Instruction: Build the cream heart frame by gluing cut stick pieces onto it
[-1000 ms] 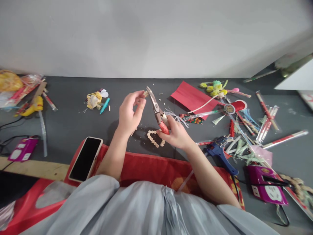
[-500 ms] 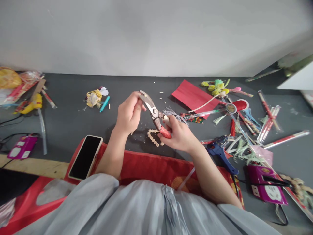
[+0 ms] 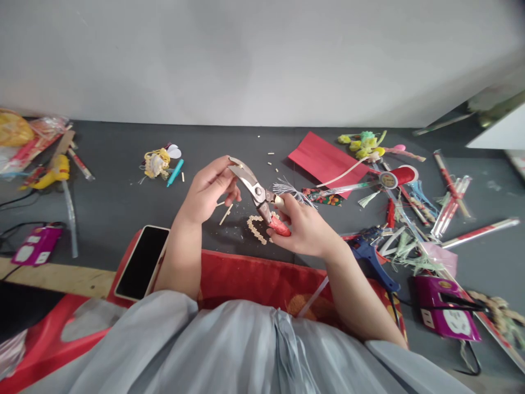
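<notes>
My right hand (image 3: 309,225) is wrapped round the handles of pruning shears (image 3: 258,192), one handle red and the other whitish. The blades point up and to the left and look nearly together. At their tip is my left hand (image 3: 211,189), thumb and forefinger pinched close to the metal. Whatever lies in that pinch is too small to make out. Under my hands, short pale sticks (image 3: 225,214) lie on the dark table, beside a curved row of small pale pieces (image 3: 255,230).
A red paper sheet (image 3: 314,156), a red thread spool (image 3: 400,177) and a blue glue gun (image 3: 374,260) lie to the right. On the left are a teal marker (image 3: 175,173), a phone (image 3: 142,262) and a yellow glue gun (image 3: 57,172). A pale wall (image 3: 246,65) stands behind.
My left hand has shifted slightly left and its lower fingers have loosened. The shears have moved a little left and down with my right hand. Short sticks now show below my left hand.
</notes>
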### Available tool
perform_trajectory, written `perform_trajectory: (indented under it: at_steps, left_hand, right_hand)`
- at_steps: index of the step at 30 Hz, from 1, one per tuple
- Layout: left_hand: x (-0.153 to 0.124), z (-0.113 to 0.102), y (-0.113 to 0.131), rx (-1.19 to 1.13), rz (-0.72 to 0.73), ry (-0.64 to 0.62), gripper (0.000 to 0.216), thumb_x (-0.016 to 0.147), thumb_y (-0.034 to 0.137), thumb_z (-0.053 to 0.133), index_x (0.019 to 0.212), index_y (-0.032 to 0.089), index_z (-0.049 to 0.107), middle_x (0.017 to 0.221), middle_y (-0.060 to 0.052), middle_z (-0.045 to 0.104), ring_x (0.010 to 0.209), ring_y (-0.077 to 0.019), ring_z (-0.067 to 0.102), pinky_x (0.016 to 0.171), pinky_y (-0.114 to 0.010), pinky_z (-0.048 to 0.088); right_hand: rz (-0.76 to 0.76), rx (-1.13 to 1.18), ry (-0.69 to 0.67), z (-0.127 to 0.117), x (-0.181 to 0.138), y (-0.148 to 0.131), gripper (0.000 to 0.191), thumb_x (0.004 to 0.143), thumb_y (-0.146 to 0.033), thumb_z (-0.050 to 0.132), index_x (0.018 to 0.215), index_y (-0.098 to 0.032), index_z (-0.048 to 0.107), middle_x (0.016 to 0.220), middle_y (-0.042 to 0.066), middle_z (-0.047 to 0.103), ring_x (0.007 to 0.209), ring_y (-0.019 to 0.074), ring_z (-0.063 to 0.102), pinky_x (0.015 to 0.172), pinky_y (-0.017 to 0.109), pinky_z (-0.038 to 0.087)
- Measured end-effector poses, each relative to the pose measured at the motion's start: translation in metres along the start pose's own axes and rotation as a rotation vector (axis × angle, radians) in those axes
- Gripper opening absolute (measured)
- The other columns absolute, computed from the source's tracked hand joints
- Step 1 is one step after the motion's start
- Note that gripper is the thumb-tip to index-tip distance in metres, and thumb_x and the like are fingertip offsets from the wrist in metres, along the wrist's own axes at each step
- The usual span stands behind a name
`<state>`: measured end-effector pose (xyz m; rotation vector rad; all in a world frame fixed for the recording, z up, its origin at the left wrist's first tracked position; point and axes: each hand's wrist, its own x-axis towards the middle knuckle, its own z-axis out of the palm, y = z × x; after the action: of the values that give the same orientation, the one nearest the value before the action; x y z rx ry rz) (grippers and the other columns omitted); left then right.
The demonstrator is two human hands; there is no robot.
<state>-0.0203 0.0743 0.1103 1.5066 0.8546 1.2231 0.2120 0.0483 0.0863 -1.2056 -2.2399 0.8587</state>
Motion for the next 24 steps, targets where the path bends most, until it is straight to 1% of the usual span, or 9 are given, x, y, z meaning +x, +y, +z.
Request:
perform_trajectory:
  at_steps: [3, 6, 12, 15, 17, 19, 20, 22, 24]
  left_hand:
    - [0.0, 0.001, 0.003, -0.01, -0.052, 0.008, 0.034, 0.092, 0.056, 0.063, 0.09, 0.022, 0.065, 0.06, 0.006, 0.043, 0.044, -0.0074, 0.049, 0.051, -0.024, 0.054]
    - [0.001, 0.001, 0.003, 0.036, -0.09, 0.037, 0.039, 0.089, 0.061, 0.063, 0.086, 0.022, 0.063, 0.059, 0.006, 0.045, 0.041, -0.0067, 0.044, 0.051, -0.026, 0.055]
    - [0.004, 0.004, -0.001, 0.088, -0.117, 0.092, 0.046, 0.084, 0.068, 0.066, 0.084, 0.022, 0.059, 0.063, 0.004, 0.05, 0.042, -0.0073, 0.048, 0.047, -0.026, 0.051]
    - [0.007, 0.007, -0.007, 0.048, -0.123, 0.144, 0.05, 0.081, 0.07, 0.068, 0.08, 0.022, 0.058, 0.058, 0.008, 0.044, 0.039, -0.0053, 0.043, 0.049, -0.025, 0.052]
    - [0.008, 0.011, -0.012, 0.037, -0.131, 0.209, 0.054, 0.08, 0.074, 0.066, 0.077, 0.021, 0.056, 0.055, 0.008, 0.045, 0.04, -0.0061, 0.045, 0.05, -0.024, 0.052]
    - [0.009, 0.016, -0.015, 0.046, -0.18, 0.25, 0.061, 0.08, 0.081, 0.059, 0.081, 0.02, 0.058, 0.059, 0.004, 0.056, 0.049, -0.0097, 0.057, 0.054, -0.026, 0.053]
    - [0.009, 0.019, -0.017, 0.052, -0.225, 0.238, 0.065, 0.08, 0.084, 0.055, 0.088, 0.019, 0.061, 0.066, 0.0, 0.064, 0.057, -0.0123, 0.064, 0.059, -0.027, 0.055]
    - [0.008, 0.027, -0.019, 0.072, -0.33, 0.13, 0.076, 0.078, 0.086, 0.054, 0.106, 0.016, 0.063, 0.088, -0.008, 0.074, 0.078, -0.0176, 0.072, 0.072, -0.03, 0.058]
    - [0.007, 0.037, -0.022, 0.09, -0.406, -0.025, 0.081, 0.073, 0.084, 0.063, 0.114, 0.014, 0.063, 0.108, -0.013, 0.074, 0.098, -0.0222, 0.072, 0.083, -0.032, 0.057]
  right_hand:
    - [0.017, 0.002, -0.027, 0.0, 0.001, -0.001, 0.033, 0.072, -0.04, 0.055, 0.086, -0.026, 0.029, 0.066, -0.004, 0.049, 0.058, 0.0139, 0.043, 0.057, 0.027, 0.031]
    - [0.029, 0.019, -0.043, 0.0, 0.001, 0.0, 0.034, 0.074, -0.042, 0.055, 0.085, -0.027, 0.027, 0.064, -0.004, 0.049, 0.057, 0.0136, 0.042, 0.056, 0.027, 0.03]
    - [0.067, 0.046, -0.017, 0.0, 0.002, 0.001, 0.036, 0.073, -0.045, 0.058, 0.081, -0.027, 0.028, 0.062, -0.005, 0.049, 0.056, 0.0132, 0.04, 0.055, 0.026, 0.03]
    - [0.101, 0.086, -0.004, 0.002, 0.004, -0.001, 0.037, 0.071, -0.046, 0.06, 0.079, -0.027, 0.029, 0.061, -0.005, 0.048, 0.054, 0.013, 0.039, 0.055, 0.027, 0.029]
    - [0.127, 0.135, 0.01, 0.004, 0.007, -0.002, 0.037, 0.07, -0.046, 0.061, 0.077, -0.028, 0.029, 0.059, -0.006, 0.046, 0.053, 0.013, 0.039, 0.054, 0.027, 0.029]
    - [0.166, 0.181, 0.032, 0.007, 0.01, -0.002, 0.038, 0.069, -0.047, 0.062, 0.076, -0.028, 0.03, 0.057, -0.007, 0.044, 0.052, 0.013, 0.038, 0.054, 0.028, 0.029]
    - [0.192, 0.202, 0.048, 0.009, 0.011, -0.002, 0.039, 0.069, -0.049, 0.062, 0.076, -0.028, 0.03, 0.057, -0.007, 0.042, 0.053, 0.0129, 0.038, 0.054, 0.028, 0.03]
    - [0.249, 0.248, 0.083, 0.013, 0.013, 0.0, 0.041, 0.069, -0.053, 0.063, 0.074, -0.028, 0.031, 0.058, -0.007, 0.043, 0.054, 0.0129, 0.038, 0.055, 0.028, 0.032]
    - [0.294, 0.32, 0.119, 0.017, 0.015, 0.004, 0.04, 0.069, -0.057, 0.062, 0.074, -0.027, 0.035, 0.062, -0.005, 0.047, 0.06, 0.0142, 0.043, 0.059, 0.03, 0.037]
